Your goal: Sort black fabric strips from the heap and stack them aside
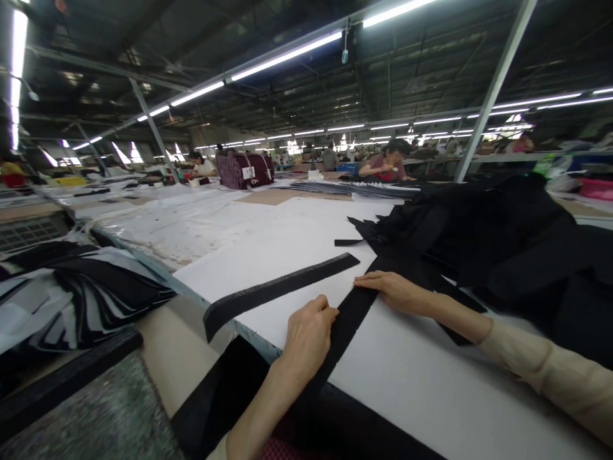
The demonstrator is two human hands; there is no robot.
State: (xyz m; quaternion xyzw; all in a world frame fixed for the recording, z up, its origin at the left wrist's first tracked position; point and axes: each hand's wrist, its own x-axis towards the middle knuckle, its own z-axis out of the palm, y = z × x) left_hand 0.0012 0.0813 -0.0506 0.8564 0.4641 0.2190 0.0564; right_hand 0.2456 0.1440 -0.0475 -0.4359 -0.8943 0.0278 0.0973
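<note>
A long black fabric strip [352,319] runs across the white table [421,390] and over its near edge. My left hand [311,329] is closed at the left side of this strip, fingers curled in a pinch on its edge; the fingertips are partly hidden. Farther up the same strip, my right hand [395,289] lies with fingers stretched out flat, its tips at the strip's left edge. Left of both hands rests a separate black strip [282,284], one end hanging over the table edge.
A large heap of black fabric [507,236] lies to the right. Beyond it are layered grey sheets [345,187] and a tied maroon bundle [244,169]. Stacked black and white pieces [90,294] sit at lower left. A co-worker [390,160] is across the table.
</note>
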